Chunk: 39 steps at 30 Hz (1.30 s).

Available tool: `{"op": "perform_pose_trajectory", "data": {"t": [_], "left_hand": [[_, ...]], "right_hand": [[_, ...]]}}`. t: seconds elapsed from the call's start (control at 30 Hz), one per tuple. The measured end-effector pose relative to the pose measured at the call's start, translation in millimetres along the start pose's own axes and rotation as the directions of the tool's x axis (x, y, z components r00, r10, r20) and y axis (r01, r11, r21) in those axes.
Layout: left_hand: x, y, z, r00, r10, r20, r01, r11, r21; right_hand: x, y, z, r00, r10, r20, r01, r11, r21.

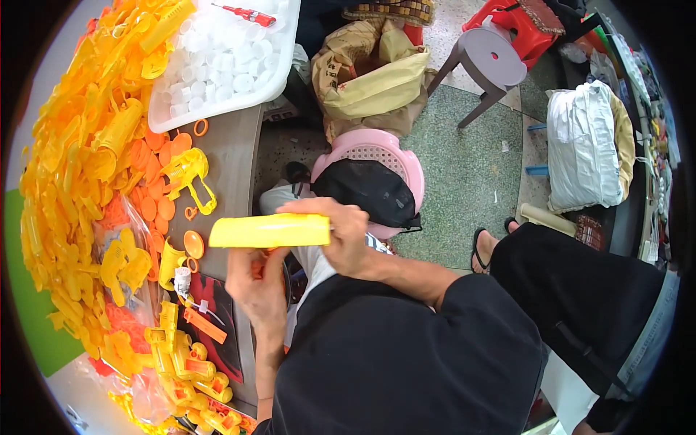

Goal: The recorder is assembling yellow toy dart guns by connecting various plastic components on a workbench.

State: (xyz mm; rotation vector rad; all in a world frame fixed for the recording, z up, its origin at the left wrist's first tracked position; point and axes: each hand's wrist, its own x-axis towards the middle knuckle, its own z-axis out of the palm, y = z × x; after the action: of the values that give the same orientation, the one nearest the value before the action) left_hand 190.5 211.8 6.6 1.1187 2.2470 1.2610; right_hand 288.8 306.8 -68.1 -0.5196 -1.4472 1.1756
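Observation:
A yellow plastic housing [270, 230], long and smooth, is held level in front of my body at the table's edge. Its right end is gripped by my right hand [344, 235], fingers over the top and thumb below. From underneath, my left hand [254, 286] holds the housing near its left half, with a bit of orange showing between the fingers. The housing hides the left fingertips. Close by on the table lie a yellow frame-shaped part [190, 177], orange discs [165, 209] and an orange ring [193, 246].
Yellow plastic parts [72, 188] are heaped along the table's left. Behind them a white tray [281, 72] holds small white caps and a red screwdriver [246, 14]. Rightward stand a pink stool [413, 174], a sack [370, 80], and a grey stool [493, 61]. Another person's foot [484, 250] shows.

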Motion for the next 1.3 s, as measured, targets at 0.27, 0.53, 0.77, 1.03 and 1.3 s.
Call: {"op": "perform_pose_trajectory", "data": {"t": [0.27,0.53,0.77,1.03,1.3], "left_hand": [[39.6,-71.3,-16.4,0.969,0.172,-0.179,-0.16,0.984,0.08],[53.0,-144.4,-24.1,0.995,0.071,0.073,-0.084,0.977,0.195],[54.3,-124.8,-33.9,0.976,0.175,0.127,-0.211,0.898,0.385],[61.0,-117.3,-32.0,0.974,0.103,0.202,-0.185,0.877,0.444],[70.2,-124.4,-25.9,0.957,0.197,0.214,-0.27,0.876,0.4]], "right_hand": [[61.2,104.8,-179.0,0.672,0.062,-0.738,-0.262,0.952,-0.159],[186.1,300.7,-78.9,0.873,0.336,-0.352,-0.299,0.941,0.156],[182.8,307.9,9.0,0.865,0.467,0.182,-0.498,0.841,0.21],[163.9,285.2,-104.2,0.666,0.486,0.566,-0.505,0.852,-0.137],[209.4,368.8,-76.4,0.673,0.49,0.554,-0.225,0.849,-0.478]]}}
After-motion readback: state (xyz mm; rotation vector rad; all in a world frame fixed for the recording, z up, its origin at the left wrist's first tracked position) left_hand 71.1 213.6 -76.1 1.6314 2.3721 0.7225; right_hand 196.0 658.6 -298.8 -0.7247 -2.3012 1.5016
